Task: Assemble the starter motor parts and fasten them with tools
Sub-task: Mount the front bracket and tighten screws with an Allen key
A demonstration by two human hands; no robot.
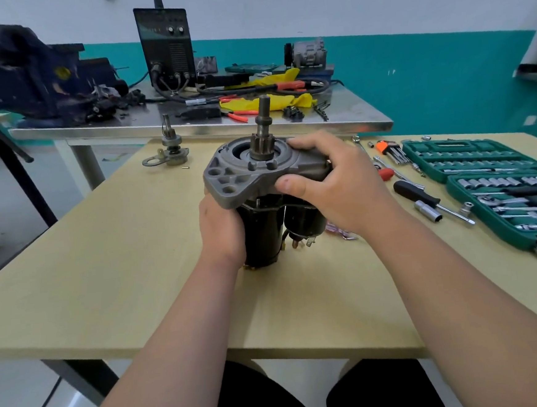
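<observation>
The starter motor stands upright on the wooden table [112,279]. Its black body [264,232] is below, and the grey cast nose housing [236,177] sits on top. The pinion shaft [264,123] sticks up through the housing. My left hand [221,229] grips the black body from the left. My right hand [333,182] grips the right end of the grey housing, thumb in front and fingers over the top. A second shaft-and-lever part [170,150] stands at the table's far left.
An open green socket set [497,182] lies at the right, with a ratchet, a black-handled driver [417,193], hex keys [391,150] and loose sockets beside it. Behind stands a steel bench [190,126] with a blue vise [25,74], a welder [166,47], cables and yellow cloth.
</observation>
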